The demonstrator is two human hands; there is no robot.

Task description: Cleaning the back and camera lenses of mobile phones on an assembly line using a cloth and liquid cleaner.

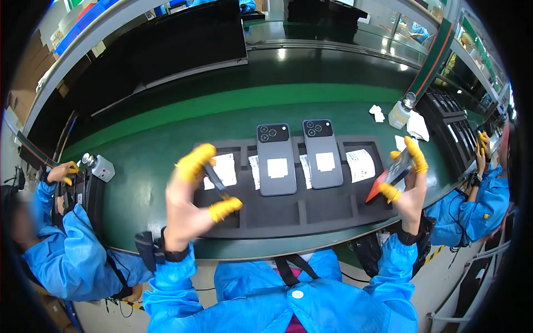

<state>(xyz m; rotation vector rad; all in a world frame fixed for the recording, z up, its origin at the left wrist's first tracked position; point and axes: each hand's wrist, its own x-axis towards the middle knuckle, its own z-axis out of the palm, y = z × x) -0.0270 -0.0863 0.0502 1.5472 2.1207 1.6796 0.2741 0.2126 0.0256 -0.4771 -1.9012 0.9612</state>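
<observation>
My left hand, with yellow finger cots on thumb and fingers, grips a dark phone seen nearly edge-on above the left end of a black foam tray. At the tray's right end, my right hand, also in yellow finger cots, is closed on a tilted dark phone with a red-orange area at its lower end. Between my hands, a grey phone and a second grey phone lie back up across the tray's far compartments, each with a white sticker. Printed white papers lie in several compartments.
The tray rests on a green workbench. A pump bottle and crumpled white wipes stand back right; another bottle is at left. Co-workers in blue sit on both sides, one with a dark tray. Metal posts frame the bench.
</observation>
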